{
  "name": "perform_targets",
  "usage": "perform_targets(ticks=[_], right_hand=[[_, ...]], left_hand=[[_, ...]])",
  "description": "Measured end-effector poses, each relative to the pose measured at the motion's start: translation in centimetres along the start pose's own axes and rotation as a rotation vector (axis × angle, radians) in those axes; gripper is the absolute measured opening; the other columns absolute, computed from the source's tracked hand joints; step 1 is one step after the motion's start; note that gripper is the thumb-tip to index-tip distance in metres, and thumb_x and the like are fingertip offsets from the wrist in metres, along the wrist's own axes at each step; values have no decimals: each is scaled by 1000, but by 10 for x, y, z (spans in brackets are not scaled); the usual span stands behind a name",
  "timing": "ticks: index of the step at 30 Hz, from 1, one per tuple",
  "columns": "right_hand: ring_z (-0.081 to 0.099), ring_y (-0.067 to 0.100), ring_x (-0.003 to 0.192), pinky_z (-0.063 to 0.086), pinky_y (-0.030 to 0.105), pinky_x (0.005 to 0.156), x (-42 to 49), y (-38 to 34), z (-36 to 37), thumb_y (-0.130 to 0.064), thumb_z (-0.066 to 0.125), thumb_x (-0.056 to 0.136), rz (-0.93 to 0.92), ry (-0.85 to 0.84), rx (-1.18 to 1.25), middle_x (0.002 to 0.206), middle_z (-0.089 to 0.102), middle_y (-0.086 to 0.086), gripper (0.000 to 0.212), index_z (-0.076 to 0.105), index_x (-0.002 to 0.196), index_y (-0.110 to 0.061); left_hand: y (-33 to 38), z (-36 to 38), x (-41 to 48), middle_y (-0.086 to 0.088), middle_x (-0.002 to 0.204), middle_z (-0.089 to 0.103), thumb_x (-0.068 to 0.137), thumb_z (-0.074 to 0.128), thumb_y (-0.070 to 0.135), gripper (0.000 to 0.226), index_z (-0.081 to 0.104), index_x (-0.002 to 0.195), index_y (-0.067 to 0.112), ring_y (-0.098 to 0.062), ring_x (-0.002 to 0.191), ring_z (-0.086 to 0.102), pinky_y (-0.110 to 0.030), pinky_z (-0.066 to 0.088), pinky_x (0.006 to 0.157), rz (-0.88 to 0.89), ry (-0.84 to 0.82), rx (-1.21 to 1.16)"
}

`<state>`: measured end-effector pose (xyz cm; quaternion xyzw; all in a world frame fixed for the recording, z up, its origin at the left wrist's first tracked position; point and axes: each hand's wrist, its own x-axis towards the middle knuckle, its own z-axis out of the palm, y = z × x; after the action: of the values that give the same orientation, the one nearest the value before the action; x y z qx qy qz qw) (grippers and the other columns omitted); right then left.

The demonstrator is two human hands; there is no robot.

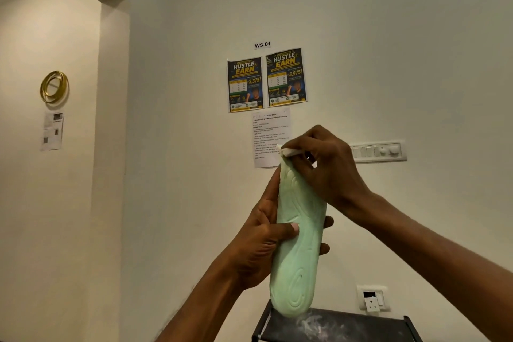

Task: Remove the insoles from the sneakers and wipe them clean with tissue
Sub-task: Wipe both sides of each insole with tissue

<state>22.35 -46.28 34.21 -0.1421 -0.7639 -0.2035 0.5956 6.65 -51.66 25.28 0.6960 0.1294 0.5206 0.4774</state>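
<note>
Your left hand [263, 233] grips a pale green insole [298, 244] upright | your right hand [324, 164] pinches white tissue [288, 151] against its top end | posters [266, 79] on wall behind

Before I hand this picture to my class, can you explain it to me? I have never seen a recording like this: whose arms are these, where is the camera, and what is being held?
There is no machine here. The single picture comes from a wide-angle camera worn on a person's head, so the two bare arms reaching up from the bottom are the wearer's own.

The left hand grips a pale green insole around its middle and holds it upright, patterned side toward the camera. The right hand pinches a small piece of white tissue against the top end of the insole, as if wiping it.

Below is a dark shelf with whitish smudges on it; the insole's lower end shows just in front of its back edge. No sneakers are in view. Behind is a plain wall with two posters, a printed sheet, a switch panel and a socket.
</note>
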Motion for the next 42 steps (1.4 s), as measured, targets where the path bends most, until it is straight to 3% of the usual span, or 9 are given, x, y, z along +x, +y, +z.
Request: perform_targets(ticks=[3, 9, 13, 19, 24, 28, 33, 37, 42], right_hand=[[59, 18, 101, 38, 2, 88, -15, -12, -1, -10, 72, 88, -71, -77, 11, 102, 63, 8, 19, 74, 107, -8], [63, 26, 96, 58, 35, 86, -2, 7, -12, -7, 72, 87, -20, -42, -37, 102, 64, 11, 20, 74, 108, -7], [62, 26, 104, 48, 17, 89, -8, -6, -10, -9, 68, 91, -39, -75, -5, 105, 64, 8, 21, 74, 110, -9], [58, 15, 90, 56, 29, 86, 4, 4, -13, -8, 71, 89, 66, -12, -2, 99, 65, 9, 20, 74, 109, -9], [53, 11, 101, 47, 18, 89, -1, -8, -13, -7, 70, 89, -32, -109, 6, 105, 64, 6, 23, 74, 112, -11], [57, 10, 87, 52, 20, 83, 15, 11, -16, -13, 67, 93, 155, -99, -2, 101, 66, 5, 20, 74, 112, -15], [57, 13, 97, 45, 15, 82, 30, -5, -19, -5, 64, 93, -8, -199, 35, 109, 68, 1, 25, 73, 113, -18], [65, 17, 101, 42, 13, 78, 21, 21, -22, -11, 61, 96, 172, -285, 39, 110, 73, 1, 21, 73, 112, -18], [70, 4, 81, 50, 14, 66, -14, 31, -27, -23, 63, 97, 434, -166, 255, 89, 76, -11, 14, 75, 101, -27]], left_hand=[[-1, -5, -3, -16, 155, 49, 98, 36, -22, 92, 32, 155, 50, -58, 132, 51, -86, 31, 102, 10, 13, 3], [-5, -6, -3, -23, 157, 42, 94, 38, -22, 94, 31, 157, 47, -61, 135, 45, -88, 26, 102, 19, -7, 16], [-2, -8, -1, -24, 156, 44, 95, 37, -22, 93, 32, 157, 47, -60, 135, 46, -87, 27, 103, 27, -12, 23], [-1, -12, -4, -26, 156, 43, 94, 36, -23, 93, 31, 158, 43, -61, 136, 44, -87, 27, 102, 10, -26, 41], [3, -12, -4, -28, 157, 41, 94, 36, -23, 92, 30, 159, 41, -63, 136, 41, -89, 23, 103, 18, -24, 21], [0, -12, -4, -30, 156, 39, 92, 37, -23, 93, 30, 159, 40, -65, 137, 38, -90, 20, 102, 6, -46, 9], [-1, -9, -3, -25, 155, 45, 94, 36, -23, 90, 34, 157, 40, -61, 136, 44, -87, 25, 104, -11, -22, -1], [2, -9, -6, -29, 155, 42, 92, 38, -23, 91, 32, 159, 37, -63, 136, 43, -88, 23, 104, 5, -18, 3], [4, -20, -4, -31, 152, 46, 91, 42, -22, 85, 40, 155, 34, -58, 134, 49, -84, 30, 104, 48, 101, -70]])
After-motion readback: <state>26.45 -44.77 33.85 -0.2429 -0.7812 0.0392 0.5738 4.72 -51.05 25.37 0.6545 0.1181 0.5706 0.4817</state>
